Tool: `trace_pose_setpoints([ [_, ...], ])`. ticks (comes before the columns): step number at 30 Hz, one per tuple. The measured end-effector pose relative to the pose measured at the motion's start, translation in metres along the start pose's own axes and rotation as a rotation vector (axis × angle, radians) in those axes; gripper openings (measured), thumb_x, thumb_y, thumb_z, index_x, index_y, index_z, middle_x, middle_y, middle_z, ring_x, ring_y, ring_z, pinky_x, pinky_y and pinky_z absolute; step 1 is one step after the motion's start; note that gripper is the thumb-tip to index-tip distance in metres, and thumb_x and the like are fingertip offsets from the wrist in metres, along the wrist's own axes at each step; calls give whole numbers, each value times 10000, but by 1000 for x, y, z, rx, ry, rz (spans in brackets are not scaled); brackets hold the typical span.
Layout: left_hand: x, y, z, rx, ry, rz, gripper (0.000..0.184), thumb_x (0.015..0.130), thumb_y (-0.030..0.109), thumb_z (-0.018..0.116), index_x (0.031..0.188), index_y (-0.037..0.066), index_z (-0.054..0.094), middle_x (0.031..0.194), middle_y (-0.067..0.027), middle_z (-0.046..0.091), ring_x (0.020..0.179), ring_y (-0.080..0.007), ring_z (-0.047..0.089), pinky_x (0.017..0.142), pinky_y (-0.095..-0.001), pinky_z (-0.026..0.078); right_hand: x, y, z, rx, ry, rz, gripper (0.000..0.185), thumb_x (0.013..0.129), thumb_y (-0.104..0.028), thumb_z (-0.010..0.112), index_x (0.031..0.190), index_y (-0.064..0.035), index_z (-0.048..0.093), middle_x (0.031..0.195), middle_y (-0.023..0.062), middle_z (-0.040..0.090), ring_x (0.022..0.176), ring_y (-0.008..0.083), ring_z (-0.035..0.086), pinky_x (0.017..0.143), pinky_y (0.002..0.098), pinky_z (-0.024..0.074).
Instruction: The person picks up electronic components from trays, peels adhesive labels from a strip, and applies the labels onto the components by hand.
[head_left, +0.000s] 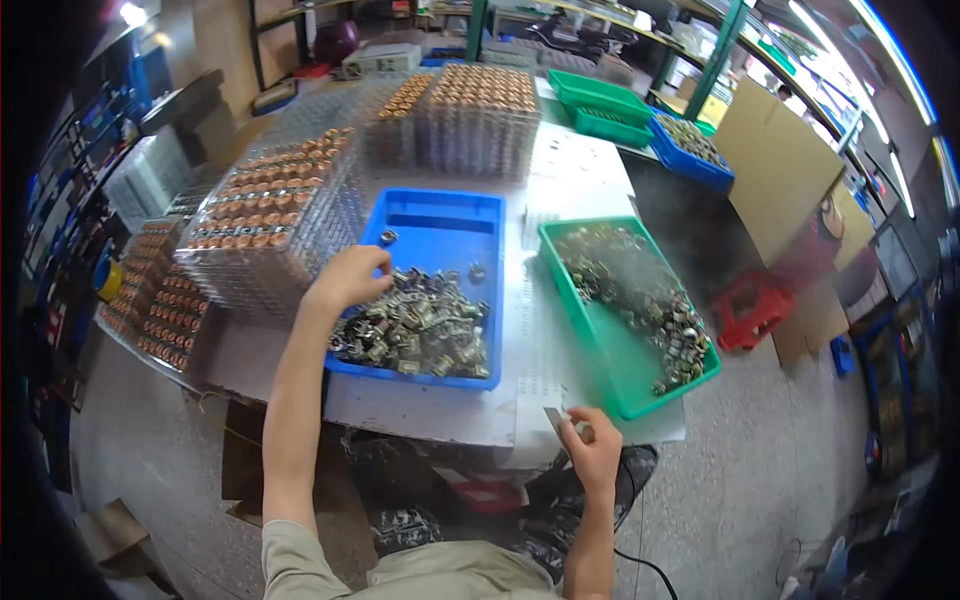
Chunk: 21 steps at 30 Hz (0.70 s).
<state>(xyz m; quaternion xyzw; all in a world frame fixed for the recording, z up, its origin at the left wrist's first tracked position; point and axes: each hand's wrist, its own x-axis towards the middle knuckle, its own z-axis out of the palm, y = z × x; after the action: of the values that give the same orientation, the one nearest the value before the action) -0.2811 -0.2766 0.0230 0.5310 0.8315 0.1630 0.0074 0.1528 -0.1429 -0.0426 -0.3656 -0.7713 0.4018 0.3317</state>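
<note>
My left hand (352, 276) is over the left side of a blue tray (440, 199), its fingers curled together; whatever they may pinch is hidden. Below and beside it lies a heap of small metal parts (415, 325), with a couple of loose pieces farther up the tray. Near the table's front edge, my right hand (592, 447) is closed, thumb against fingers, on a thin flat grey strip (554, 420). Just beyond that hand stands a green tray (612, 375) with similar metal parts (680, 335) along its far and right sides.
Clear plastic trays with copper-coloured round parts are stacked at the left (265, 200) and back (480, 110). A printed paper sheet (535, 330) lies between the blue and green trays. More green bins (600, 95) and a blue bin (690, 150) stand at the back right.
</note>
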Motion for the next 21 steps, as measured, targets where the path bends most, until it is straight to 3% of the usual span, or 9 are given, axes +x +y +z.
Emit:
trace_pose_setpoints([
  [3,-8,12,-7,21,30,-17,173,837,212,669,903,54,695,961,-158,703,959,-358,666,849,-454,524,4,-3,0,-58,10,-87,192,801,-110,759,973,-33,724,811,70,664,587,162,516,564,301,431],
  [4,-11,17,-10,25,58,-20,179,847,217,666,911,51,691,969,-158,700,965,-359,663,854,-455,521,6,-10,-2,-95,-5,-80,167,811,-94,747,966,-38,719,844,90,672,649,216,601,606,326,476],
  [6,-20,38,-23,58,86,-58,189,873,210,675,955,40,685,1009,-150,693,992,-362,655,874,-449,515,12,-10,1,-174,41,-136,157,817,-83,742,966,-39,718,861,103,677,705,253,644,641,348,501],
  [8,-40,72,-34,-42,248,-38,179,858,180,698,959,33,680,988,-143,695,974,-356,658,872,-444,515,17,-11,1,-273,69,-162,137,823,-70,736,955,-43,716,877,119,686,808,311,693,709,386,535],
  [11,-78,136,-32,-229,530,94,118,816,82,722,909,35,667,929,-127,691,886,-327,671,781,-396,533,17,2,8,-268,69,-162,133,822,-75,738,950,-50,715,872,118,688,794,311,690,708,387,540],
  [15,-116,206,20,-480,411,325,117,747,49,713,851,87,676,820,-87,669,735,-275,661,677,-415,531,19,1,14,-298,81,-138,115,825,-77,738,933,-44,714,881,128,696,796,313,698,708,386,546],
  [17,-121,234,66,-505,250,355,142,734,62,712,869,76,668,861,-74,663,767,-253,646,692,-404,524,17,0,12,-293,66,-124,117,830,-82,737,938,-42,714,883,133,696,804,316,700,712,388,547],
  [21,-112,257,126,-348,274,291,169,815,118,705,965,43,689,976,-82,678,910,-260,646,818,-384,515,18,0,10,-325,41,-110,132,840,-94,738,958,-40,714,892,142,695,813,323,701,714,390,547],
])
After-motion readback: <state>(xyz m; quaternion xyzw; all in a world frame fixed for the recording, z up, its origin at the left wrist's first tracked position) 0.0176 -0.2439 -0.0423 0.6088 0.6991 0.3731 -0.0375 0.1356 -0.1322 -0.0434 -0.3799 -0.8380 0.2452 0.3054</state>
